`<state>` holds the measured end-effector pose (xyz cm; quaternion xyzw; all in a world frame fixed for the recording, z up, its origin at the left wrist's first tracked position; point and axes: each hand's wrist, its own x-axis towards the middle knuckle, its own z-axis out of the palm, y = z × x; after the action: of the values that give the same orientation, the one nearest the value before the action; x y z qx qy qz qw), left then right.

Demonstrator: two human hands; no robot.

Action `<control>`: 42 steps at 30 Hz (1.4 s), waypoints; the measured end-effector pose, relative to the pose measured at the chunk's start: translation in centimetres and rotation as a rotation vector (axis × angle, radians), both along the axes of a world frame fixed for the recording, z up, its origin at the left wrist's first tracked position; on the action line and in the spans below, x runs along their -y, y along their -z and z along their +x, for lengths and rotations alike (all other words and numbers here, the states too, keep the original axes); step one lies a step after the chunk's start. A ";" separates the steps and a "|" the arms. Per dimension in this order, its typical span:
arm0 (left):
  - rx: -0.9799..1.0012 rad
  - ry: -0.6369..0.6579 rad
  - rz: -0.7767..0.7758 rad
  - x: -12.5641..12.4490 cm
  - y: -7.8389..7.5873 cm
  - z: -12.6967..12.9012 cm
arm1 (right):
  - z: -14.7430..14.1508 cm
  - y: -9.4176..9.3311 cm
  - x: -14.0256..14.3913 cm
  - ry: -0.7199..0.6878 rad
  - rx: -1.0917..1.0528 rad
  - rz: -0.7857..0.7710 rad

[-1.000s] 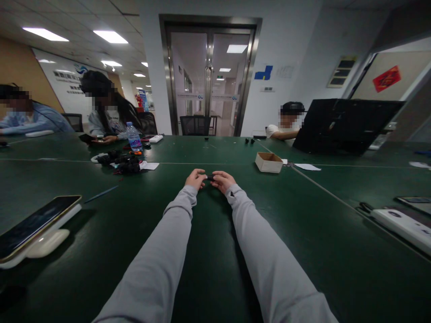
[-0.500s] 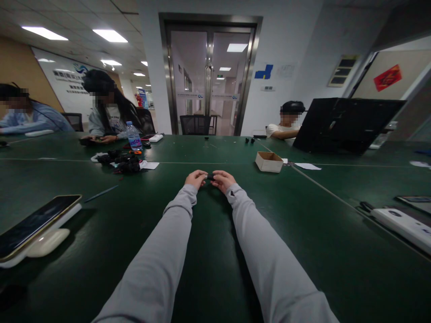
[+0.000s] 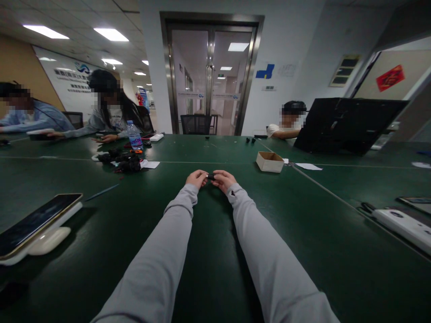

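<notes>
2 hands meet over the middle of the dark green table [image 3: 215, 251], well in from its near edge, and share 1 small black part [image 3: 210, 177] between them. The left hand [image 3: 196, 178] pinches one end and the right hand [image 3: 222, 180] pinches the other, fingers curled in narrow around it, so only a sliver of the piece shows between the fingertips. Both arms reach forward in light grey sleeves [image 3: 168, 251].

The part looks light and rigid, probably hard plastic, and small enough to slip out of a loose pinch; its shape is too small to make out. Judging from its size, the safest hold is at the 2 ends with fingertip pads, as both hands do now, with little force.

Toward the far left of the table lies a heap of black parts with an orange piece [image 3: 123, 161], beside a clear plastic water bottle with a blue label [image 3: 134, 137]. A small open cardboard box [image 3: 269, 161] sits to the right of the hands, well apart from them. At the left edge a phone with a dark screen [image 3: 33, 222] rests on a white stand. A white flat device [image 3: 402, 224] lies at the right edge. An open black laptop lid [image 3: 346, 123] stands at the far right. 3 other people sit at the far side.
</notes>
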<state>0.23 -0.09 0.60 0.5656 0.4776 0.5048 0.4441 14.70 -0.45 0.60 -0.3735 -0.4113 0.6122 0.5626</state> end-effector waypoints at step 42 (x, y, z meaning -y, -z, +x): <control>-0.412 -0.148 0.168 0.3 0.7 0.4 | -1.0 0.4 -0.8 0.004 0.593 0.185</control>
<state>0.58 -0.37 -0.10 0.6552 0.5545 0.4479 0.2504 13.65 0.35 0.17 -0.4840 -0.6107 0.4353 0.4508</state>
